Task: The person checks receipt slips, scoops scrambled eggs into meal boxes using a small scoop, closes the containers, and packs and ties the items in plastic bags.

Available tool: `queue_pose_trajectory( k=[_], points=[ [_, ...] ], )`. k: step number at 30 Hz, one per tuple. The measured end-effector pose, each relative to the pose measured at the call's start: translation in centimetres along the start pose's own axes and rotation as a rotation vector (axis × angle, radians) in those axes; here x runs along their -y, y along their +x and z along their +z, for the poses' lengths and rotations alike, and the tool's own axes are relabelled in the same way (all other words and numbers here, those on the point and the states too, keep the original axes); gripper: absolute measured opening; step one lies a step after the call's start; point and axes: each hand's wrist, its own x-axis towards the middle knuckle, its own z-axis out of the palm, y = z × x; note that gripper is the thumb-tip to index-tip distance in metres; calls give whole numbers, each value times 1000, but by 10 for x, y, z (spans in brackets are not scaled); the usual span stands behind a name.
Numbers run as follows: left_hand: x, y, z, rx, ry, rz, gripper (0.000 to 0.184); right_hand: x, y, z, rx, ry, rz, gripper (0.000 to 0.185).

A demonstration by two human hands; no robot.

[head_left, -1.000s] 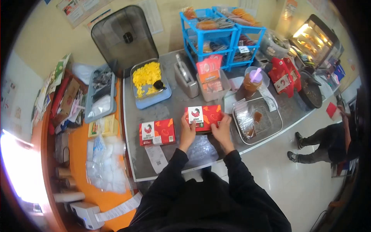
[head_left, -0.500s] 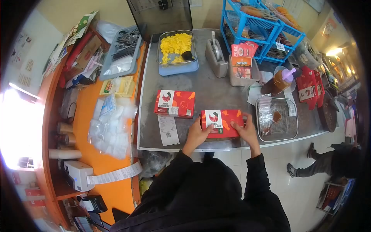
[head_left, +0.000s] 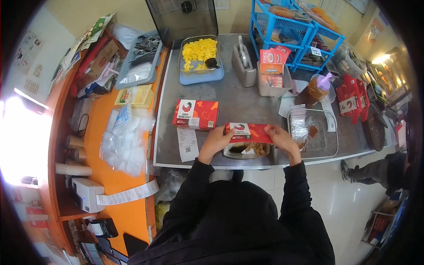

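Note:
My left hand [head_left: 215, 143] and my right hand [head_left: 285, 140] grip the red cardboard lid [head_left: 254, 133] of a takeaway box, one at each end, thumbs on top. The lid is tilted up at its near side. Under it the tray shows some brown, crumbly-looking food [head_left: 256, 149] and a dark part at the left. A closed red takeaway box [head_left: 207, 115] with a rooster print lies just left of my left hand. From beneath it a printed receipt [head_left: 187, 145] sticks out. To the right of my right hand is a wire basket [head_left: 337, 134] holding clear packets.
Behind stand a glass dish of yellow food [head_left: 199, 49], a tape dispenser [head_left: 244, 66], a sauce bottle [head_left: 312, 92] and blue racks [head_left: 282, 26]. Plastic bags [head_left: 126, 145] and a receipt printer [head_left: 88, 194] sit at the left. Another person's leg [head_left: 366, 172] shows at the right.
The box between my hands was closed and is now raised at its near side, showing food inside. The view has shifted slightly. The person at the right has moved.

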Motion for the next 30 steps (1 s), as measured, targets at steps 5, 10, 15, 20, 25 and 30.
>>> queue_pose_trajectory(
  k=[5, 10, 15, 20, 25, 30],
  points=[
    [35, 6, 13, 64, 10, 16, 66, -15, -6, 16, -61, -44, -122, 66],
    [41, -8, 28, -71, 40, 95, 62, -33, -11, 38, -225, -96, -273, 58],
    [64, -22, 55, -132, -120, 226, 59, -47, -19, 64, -337, -44, -374, 58],
    [43, -29, 27, -126, 356, 735, 64, -43, -38, 42, -339, -174, -677, 61],
    [46, -10, 19, 25, 743, 921, 66, -51, -35, 22, -124, -409, -867, 62],
    [45, -10, 20, 28, 788, 940, 67, -53, -29, 21, -115, -583, -898, 66]
  ],
)
